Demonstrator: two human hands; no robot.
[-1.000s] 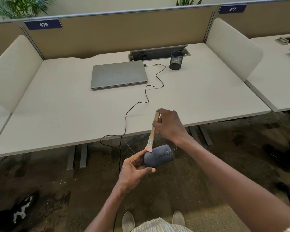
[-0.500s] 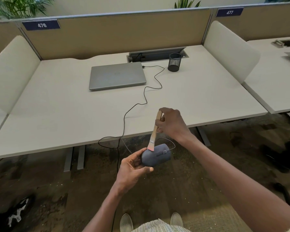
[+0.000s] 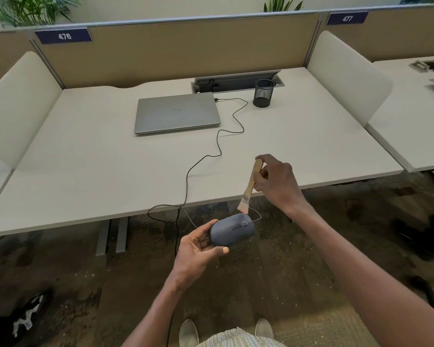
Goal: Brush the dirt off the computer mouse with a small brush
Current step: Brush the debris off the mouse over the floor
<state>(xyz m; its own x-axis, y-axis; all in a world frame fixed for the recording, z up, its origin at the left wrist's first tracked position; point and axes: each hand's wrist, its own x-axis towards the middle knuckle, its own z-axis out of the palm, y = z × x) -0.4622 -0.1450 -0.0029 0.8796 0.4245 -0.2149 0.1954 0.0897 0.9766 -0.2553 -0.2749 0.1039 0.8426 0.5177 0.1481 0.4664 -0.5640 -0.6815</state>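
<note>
Blue labels point(image 3: 63, 36) 476, 477; laptop point(image 3: 177, 112) logo unreadable

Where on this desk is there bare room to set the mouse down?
Bare: the desk left of the cable, in front of the laptop; also right of the cable, in front of the pen cup. Crowded: the back middle, around laptop, cup and cable tray.

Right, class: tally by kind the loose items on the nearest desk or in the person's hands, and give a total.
Laptop: 1
Mesh pen cup: 1
Computer mouse: 1
Brush: 1
Total: 4
</note>
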